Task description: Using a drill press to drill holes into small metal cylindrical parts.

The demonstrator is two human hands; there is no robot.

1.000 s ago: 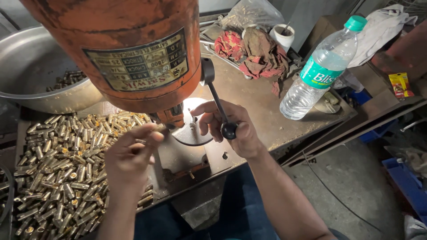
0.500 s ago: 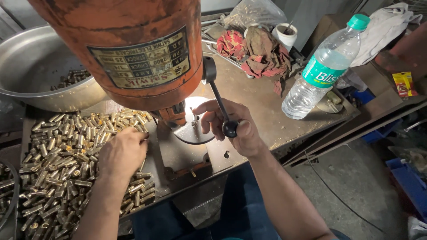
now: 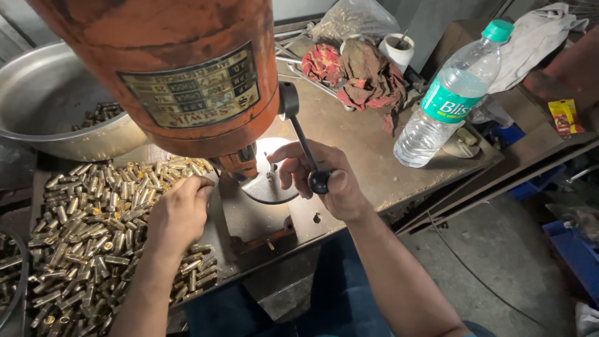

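Note:
An orange drill press (image 3: 168, 68) hangs over a round metal work plate (image 3: 265, 190), where a small brass piece (image 3: 270, 175) stands under the spindle. My right hand (image 3: 337, 190) is shut on the press's feed lever (image 3: 301, 140), palm around its black knob (image 3: 319, 181), fingers stretched toward the plate. My left hand (image 3: 178, 215) lies palm down on a heap of brass tubes (image 3: 81, 231) left of the press. Its fingertips curl into the heap's near edge, and whether they hold a tube is hidden.
A large metal bowl (image 3: 37, 100) holding several brass tubes sits at the back left. On the bench's right stand a plastic water bottle (image 3: 449, 100), crumpled rags (image 3: 368, 75) and a white cup (image 3: 399, 50). Bench edge and floor are at the lower right.
My left hand left the spindle, dropped onto the brass heap, then shifted toward the heap's edge by the press. My right hand stayed on the lever.

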